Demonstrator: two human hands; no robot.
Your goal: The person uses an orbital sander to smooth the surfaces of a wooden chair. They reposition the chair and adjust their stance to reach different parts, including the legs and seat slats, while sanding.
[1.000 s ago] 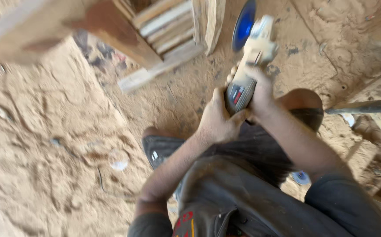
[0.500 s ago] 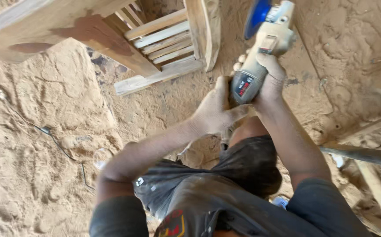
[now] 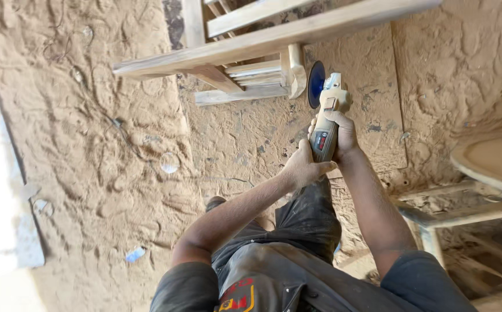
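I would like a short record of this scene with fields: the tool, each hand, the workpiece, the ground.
Tool: angle grinder with a blue disc
Right hand: grips the grinder body near the head
Left hand: holds the grinder's rear end
Workpiece: bare wooden frame, disc next to its upright post
Ground: sawdust-covered floor

Grey angle grinder (image 3: 325, 124), blue disc (image 3: 315, 84) just beside pale wooden frame (image 3: 274, 43).

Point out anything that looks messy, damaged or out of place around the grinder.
Thick sawdust buries the whole floor, with a thin cable and small scraps half sunk in it. The angle grinder, held in both hands, looks intact.
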